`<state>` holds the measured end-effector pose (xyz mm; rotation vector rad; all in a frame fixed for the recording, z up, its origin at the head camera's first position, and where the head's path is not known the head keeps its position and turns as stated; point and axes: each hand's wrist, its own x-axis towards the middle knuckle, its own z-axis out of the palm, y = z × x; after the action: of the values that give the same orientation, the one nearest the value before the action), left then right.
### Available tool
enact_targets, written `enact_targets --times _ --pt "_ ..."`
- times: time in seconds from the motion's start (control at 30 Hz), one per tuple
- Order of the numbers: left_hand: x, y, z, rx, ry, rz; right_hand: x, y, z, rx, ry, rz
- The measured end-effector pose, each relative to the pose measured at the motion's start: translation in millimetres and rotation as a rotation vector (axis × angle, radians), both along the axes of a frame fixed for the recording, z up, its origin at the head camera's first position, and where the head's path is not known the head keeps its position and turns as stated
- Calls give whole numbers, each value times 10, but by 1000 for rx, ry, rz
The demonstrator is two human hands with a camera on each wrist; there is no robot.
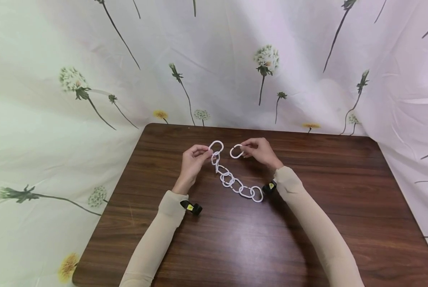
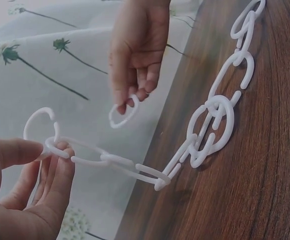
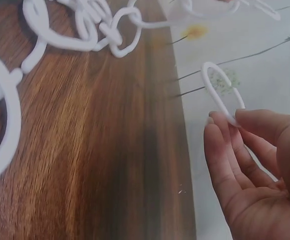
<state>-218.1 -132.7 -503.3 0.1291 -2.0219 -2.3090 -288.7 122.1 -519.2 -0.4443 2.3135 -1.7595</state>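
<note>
A: While the left hand (image 1: 193, 161) pinches the top ring of the white plastic chain (image 1: 235, 184) between thumb and fingers, what should the other hand do well?

B: The right hand (image 1: 258, 151) pinches a loose ring (image 1: 236, 152) that has a gap in it. I think the gap must be turned toward the top ring (image 1: 216, 146), which stands lifted above the counter (image 1: 343, 191), and then slid over it. The two rings are near each other but still apart.

A: And where is the rest of the chain?

B: It hangs down from the left hand and lies on the counter between the two wrists, going toward the near right. Some links in the middle are bunched together, so I would not pull hard, or they may tangle more.

A: Is there room for moving?

B: Yes, I judge so. The hands work at the middle of the far half, and the far edge with the flowered cloth (image 1: 271, 59) behind it is close. Toward the near side and to both sides the dark wood is open, so it is better to draw the hands nearer than to push farther.
</note>
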Motion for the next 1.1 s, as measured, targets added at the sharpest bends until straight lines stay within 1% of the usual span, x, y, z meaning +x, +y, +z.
enact_targets --times 0.17,0.3,0.43,0.6,0.83,1.1 --pt "-6 4 10 6 -3 1 53 -46 65 -14 36 60" --pt "-9 1 14 5 -2 0 92 -78 94 -25 36 99" --pt "-10 4 17 16 -1 2 115 -114 122 -68 32 127" --pt "-8 14 28 31 12 -3 140 -174 174 -100 35 132" --pt "-8 32 45 39 34 -7 161 -230 213 -105 29 124" --pt "0 45 58 16 22 -6 188 -261 230 -130 6 124"
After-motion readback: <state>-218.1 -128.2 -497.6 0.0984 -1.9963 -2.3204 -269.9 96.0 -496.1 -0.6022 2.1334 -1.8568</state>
